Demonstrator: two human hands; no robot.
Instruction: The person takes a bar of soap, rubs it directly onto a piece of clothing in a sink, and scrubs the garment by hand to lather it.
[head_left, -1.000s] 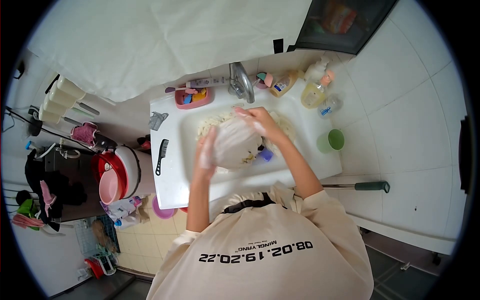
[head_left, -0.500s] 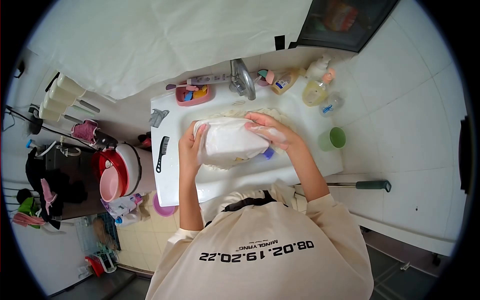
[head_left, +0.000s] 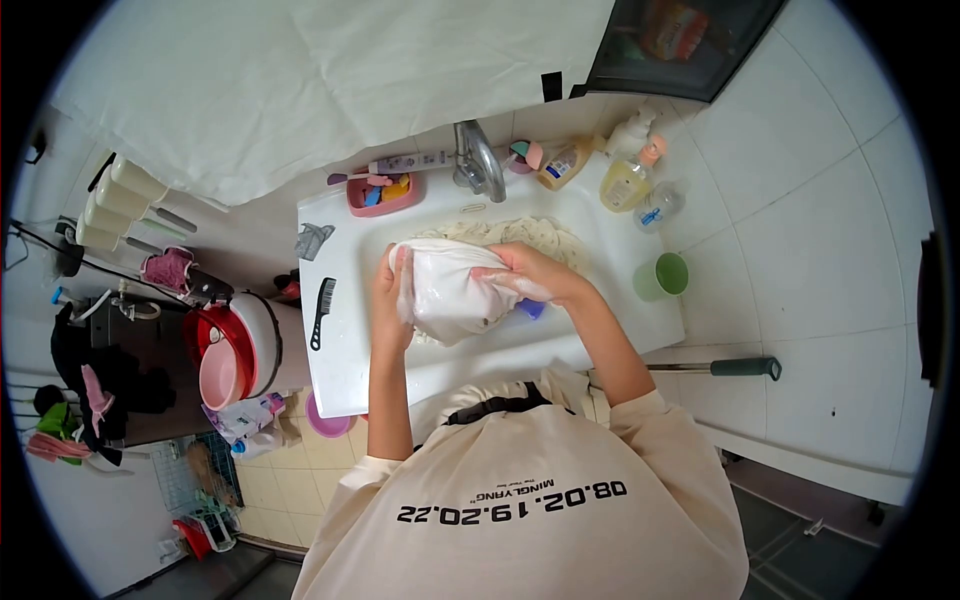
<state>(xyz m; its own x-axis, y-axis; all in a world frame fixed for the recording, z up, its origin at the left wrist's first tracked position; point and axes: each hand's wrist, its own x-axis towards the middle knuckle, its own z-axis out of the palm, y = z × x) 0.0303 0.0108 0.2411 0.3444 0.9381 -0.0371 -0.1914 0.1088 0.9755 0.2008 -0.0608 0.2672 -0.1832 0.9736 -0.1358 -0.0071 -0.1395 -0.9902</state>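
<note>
The left hand [head_left: 392,295] has its grip closed on one side of the white cloth [head_left: 445,295], with the thumb in front. The right hand [head_left: 530,272] has its grip closed on the other side, and its fingers press into the folds. The white cloth is wet and bunched up between the two hands, over the sink [head_left: 345,375]. White suds are on both hands. Pale cloth [head_left: 540,238] lies in the sink, behind the white cloth and the right hand. A purple thing [head_left: 530,308] is in the sink too, just below the right hand; it is too hidden to tell what it is. The tap [head_left: 478,165] is at the back of the sink. To the left of the tap are a tube [head_left: 412,162] and a pink box [head_left: 385,208] with small bright things in it. A gray rag [head_left: 313,241] and a black comb [head_left: 323,313] lie on the left rim. To the right of the tap are a brown bottle [head_left: 563,166], a yellow bottle [head_left: 624,186] and a clear bottle [head_left: 659,209]. A green cup [head_left: 661,278] is near the right rim.
</note>
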